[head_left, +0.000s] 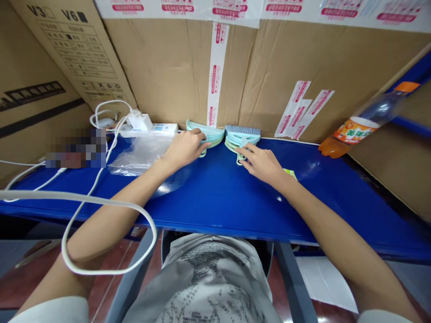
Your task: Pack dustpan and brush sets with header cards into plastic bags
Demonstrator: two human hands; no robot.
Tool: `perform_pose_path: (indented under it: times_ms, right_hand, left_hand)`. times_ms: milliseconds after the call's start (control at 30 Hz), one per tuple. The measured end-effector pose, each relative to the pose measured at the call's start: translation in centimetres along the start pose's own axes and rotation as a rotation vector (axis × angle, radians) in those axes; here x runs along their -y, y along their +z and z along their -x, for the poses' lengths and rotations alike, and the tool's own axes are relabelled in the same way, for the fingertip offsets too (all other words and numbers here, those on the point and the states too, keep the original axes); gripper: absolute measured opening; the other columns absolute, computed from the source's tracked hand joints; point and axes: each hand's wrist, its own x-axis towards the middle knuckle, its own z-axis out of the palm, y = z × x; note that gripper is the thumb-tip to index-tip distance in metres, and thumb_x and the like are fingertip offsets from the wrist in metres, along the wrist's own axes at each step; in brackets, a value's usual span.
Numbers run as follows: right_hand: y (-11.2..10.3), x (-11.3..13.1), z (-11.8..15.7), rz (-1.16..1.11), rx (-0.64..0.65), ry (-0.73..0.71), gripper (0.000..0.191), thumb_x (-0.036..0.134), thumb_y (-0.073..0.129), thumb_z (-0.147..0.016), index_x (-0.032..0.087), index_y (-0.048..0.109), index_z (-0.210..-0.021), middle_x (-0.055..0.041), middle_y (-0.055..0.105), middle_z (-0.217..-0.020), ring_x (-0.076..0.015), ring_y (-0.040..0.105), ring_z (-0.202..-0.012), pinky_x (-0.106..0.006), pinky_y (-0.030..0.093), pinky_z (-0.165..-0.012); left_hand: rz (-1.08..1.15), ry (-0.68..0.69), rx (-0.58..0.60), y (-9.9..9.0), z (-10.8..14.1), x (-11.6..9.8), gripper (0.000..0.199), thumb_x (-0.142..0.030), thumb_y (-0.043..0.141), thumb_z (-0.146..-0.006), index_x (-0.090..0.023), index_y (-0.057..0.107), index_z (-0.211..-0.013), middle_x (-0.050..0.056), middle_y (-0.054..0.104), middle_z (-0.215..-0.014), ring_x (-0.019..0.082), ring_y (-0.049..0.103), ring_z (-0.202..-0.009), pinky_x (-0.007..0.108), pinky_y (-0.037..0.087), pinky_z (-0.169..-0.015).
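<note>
A stack of small dustpans (210, 133), pale blue above and light green below, rests at the back of the blue table. My left hand (188, 147) reaches over its left front side, fingers curled onto the handle end, which is mostly hidden. Just to the right lies a stack of hand brushes (243, 134), pale blue and green, with grey-blue bristles on top facing the back. My right hand (262, 163) has its thumb and fingers around the looped handles at the front of that stack. Both stacks sit against the cardboard.
Behind the table (208, 197) stands a cardboard wall (168, 67). An orange drink bottle (357, 130) leans at the right. A clear plastic bag (138, 154), a power strip (164, 128) and a plug adapter (140, 121) lie left. A white cable (111, 202) loops across my left forearm.
</note>
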Motion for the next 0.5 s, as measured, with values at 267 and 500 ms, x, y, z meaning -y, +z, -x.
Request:
perform_pose_path:
  times_ms: [267,500]
  right_hand:
    - [1.2,0.2,-0.5,-0.025,0.082,-0.062,0.039,0.022,0.053,-0.113,0.017,0.071,-0.147,-0.0131,0.077,-0.133,-0.0283,0.075,-0.116,-0.036,0.051,-0.085]
    - [0.9,1.4,-0.7,0.040,0.104,-0.031,0.048,0.015,0.050,-0.111,0.015,0.061,-0.158,-0.0170,0.078,-0.137,-0.0306,0.075,-0.122,-0.038,0.054,-0.084]
  left_hand:
    - [-0.042,-0.028,-0.005,0.2,0.0,-0.2,0.034,-0.034,0.054,-0.113,-0.015,0.079,-0.127,0.016,0.078,-0.131,0.038,0.078,-0.114,0.047,0.058,-0.088]
    - [-0.024,-0.038,-0.017,0.3,0.1,-0.2,0.032,-0.035,0.057,-0.112,-0.016,0.080,-0.126,0.015,0.078,-0.130,0.038,0.078,-0.113,0.045,0.056,-0.087]
